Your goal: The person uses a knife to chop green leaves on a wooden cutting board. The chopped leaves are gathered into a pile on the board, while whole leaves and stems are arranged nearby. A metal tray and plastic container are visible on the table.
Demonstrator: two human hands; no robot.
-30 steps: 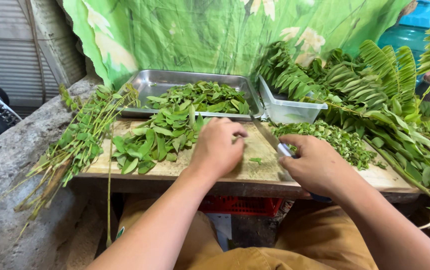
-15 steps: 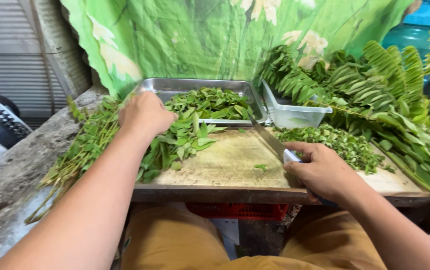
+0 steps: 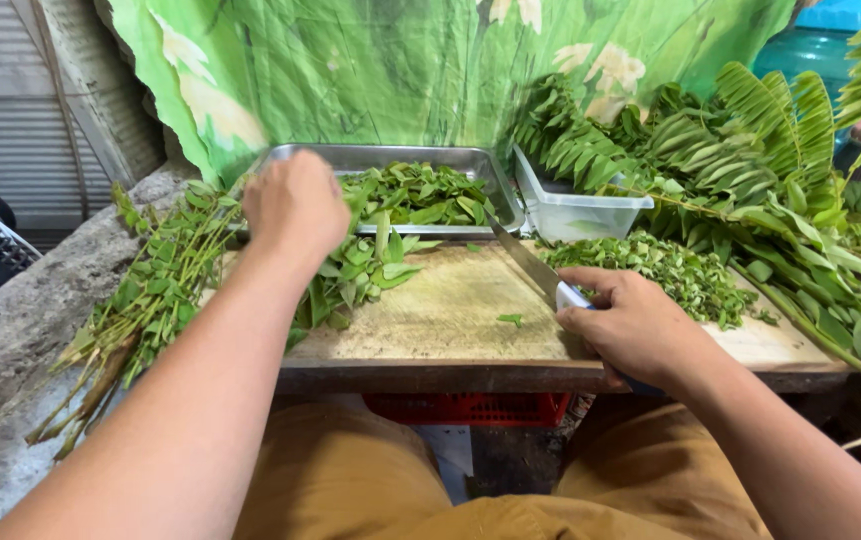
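My left hand (image 3: 293, 205) reaches over the left end of the wooden chopping board (image 3: 450, 320), fingers curled down into a loose pile of whole green leaves (image 3: 355, 270); whether it grips any is hidden. My right hand (image 3: 630, 325) holds a knife (image 3: 528, 262) by its pale handle, the blade resting flat on the board and pointing away from me. A heap of chopped leaves (image 3: 675, 270) lies on the board's right part. Behind the board a metal tray (image 3: 390, 158) holds more leaves.
Bare and leafy stems (image 3: 140, 310) lie on the concrete ledge at left. Long fern-like branches (image 3: 750, 150) pile up at right over a clear plastic tub (image 3: 575, 210). A green printed cloth (image 3: 400, 60) hangs behind. A red crate (image 3: 470, 408) sits under the board.
My left hand has moved from the board's middle out to the left leaf pile. The right hand with the knife has stayed almost still.
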